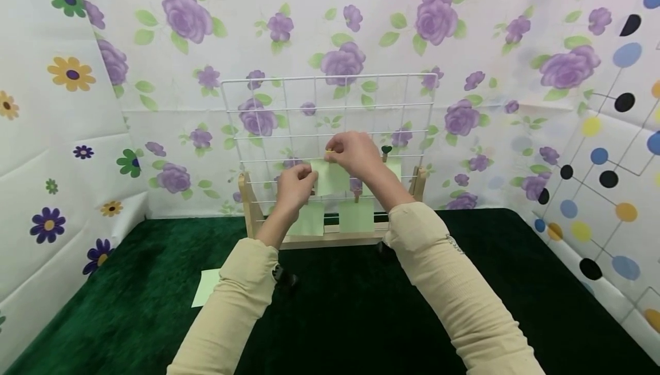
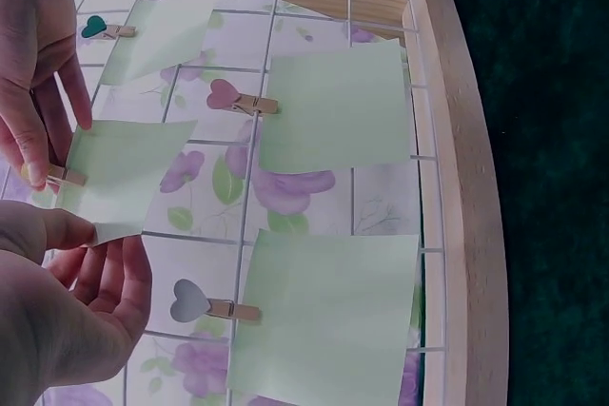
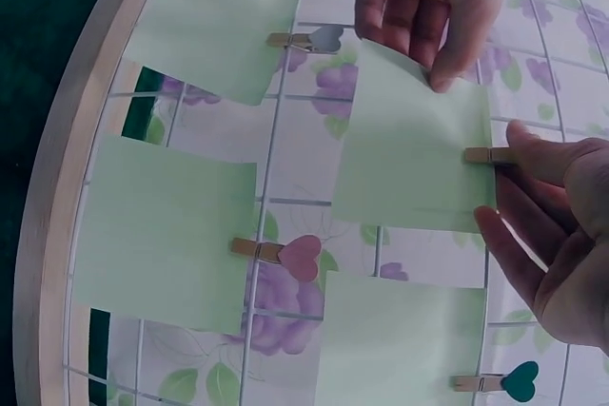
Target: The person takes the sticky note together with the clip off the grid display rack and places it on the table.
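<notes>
My left hand (image 1: 294,186) pinches the side edge of a pale green paper sheet (image 1: 332,180) between thumb and fingers, against a white wire grid (image 1: 301,136). At the sheet's top edge my right hand (image 1: 356,154) pinches a small wooden clothespin (image 3: 487,154); a bit of yellow shows at its end in the left wrist view. The pin's tip overlaps the sheet. Three more green sheets hang on the grid: one by a clothespin with a pink heart (image 2: 223,94), one with a silver heart (image 2: 190,300), one with a dark green heart (image 3: 520,381).
A wooden stand (image 1: 330,241) holds the grid upright on a dark green cloth (image 1: 330,318). Another pale green sheet (image 1: 206,286) lies on the cloth beside my left forearm. Floral sheeting (image 1: 330,20) hangs behind, with patterned side walls left and right.
</notes>
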Motion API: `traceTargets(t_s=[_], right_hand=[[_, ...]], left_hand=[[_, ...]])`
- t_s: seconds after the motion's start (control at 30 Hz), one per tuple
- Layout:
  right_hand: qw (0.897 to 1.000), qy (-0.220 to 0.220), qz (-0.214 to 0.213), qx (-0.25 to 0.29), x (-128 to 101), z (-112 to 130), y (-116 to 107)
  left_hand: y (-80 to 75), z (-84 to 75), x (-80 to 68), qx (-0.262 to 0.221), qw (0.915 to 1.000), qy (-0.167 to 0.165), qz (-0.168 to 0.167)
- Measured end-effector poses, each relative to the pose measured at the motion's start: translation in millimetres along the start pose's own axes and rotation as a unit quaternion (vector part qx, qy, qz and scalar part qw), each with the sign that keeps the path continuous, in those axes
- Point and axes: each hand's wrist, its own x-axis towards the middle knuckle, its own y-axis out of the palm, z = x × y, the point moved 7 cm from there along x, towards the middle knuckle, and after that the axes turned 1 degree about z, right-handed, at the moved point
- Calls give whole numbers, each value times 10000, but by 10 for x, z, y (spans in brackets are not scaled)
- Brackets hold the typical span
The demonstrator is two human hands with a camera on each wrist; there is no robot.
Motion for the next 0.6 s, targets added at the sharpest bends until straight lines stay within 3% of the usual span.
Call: traceTargets(t_s=[0.27,0.6], right_hand=[[9996,60,-267,-1,-1,-34,15],[9986,-15,-501,154,-6,-48,-11]], left_hand=[[-10,-3,-2,87,10000,25,-34],[-23,-58,-6,514,9979,357,-153]])
